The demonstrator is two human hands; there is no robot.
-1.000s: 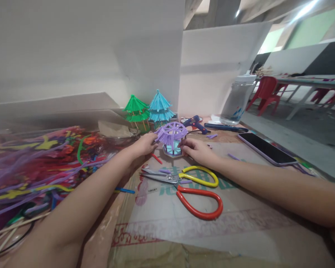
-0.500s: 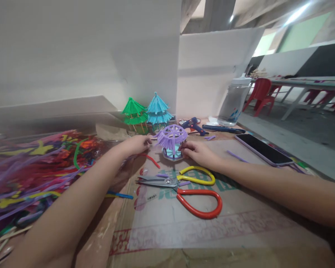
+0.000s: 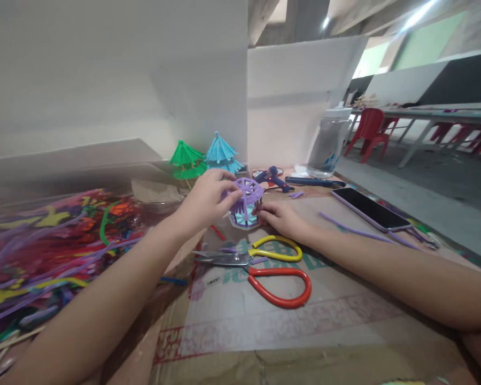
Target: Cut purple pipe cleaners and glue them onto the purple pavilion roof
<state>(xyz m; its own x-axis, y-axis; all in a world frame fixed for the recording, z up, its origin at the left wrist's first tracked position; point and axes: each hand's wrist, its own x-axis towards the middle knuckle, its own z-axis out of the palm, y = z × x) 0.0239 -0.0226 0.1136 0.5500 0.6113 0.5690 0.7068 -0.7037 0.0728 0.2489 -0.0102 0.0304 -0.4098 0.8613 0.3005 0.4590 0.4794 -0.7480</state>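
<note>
A small pavilion model (image 3: 246, 208), with a purple pipe-cleaner roof frame over a light-blue base, stands on the cardboard between my hands. My left hand (image 3: 213, 199) reaches over its left side, thumb and fingers closed on the roof's fringed edge. My right hand (image 3: 280, 218) pinches a post at the model's right side, low near the base. In front of both hands lie scissors (image 3: 244, 261) with one yellow and one red handle loop. Short purple pipe-cleaner pieces (image 3: 260, 260) lie by the blades, and a red strip (image 3: 217, 232) sits left of the model.
Green (image 3: 186, 159) and blue (image 3: 221, 152) tiered models stand behind. At the back are a glue gun (image 3: 274, 178), a blue cutter (image 3: 315, 182) and a water bottle (image 3: 328, 141). A phone (image 3: 371, 208) lies right; piled pipe cleaners (image 3: 44, 240) fill the left.
My left hand has moved right and up, from beside the model onto its roof edge. My right hand keeps its hold on the post. The view has shifted slightly.
</note>
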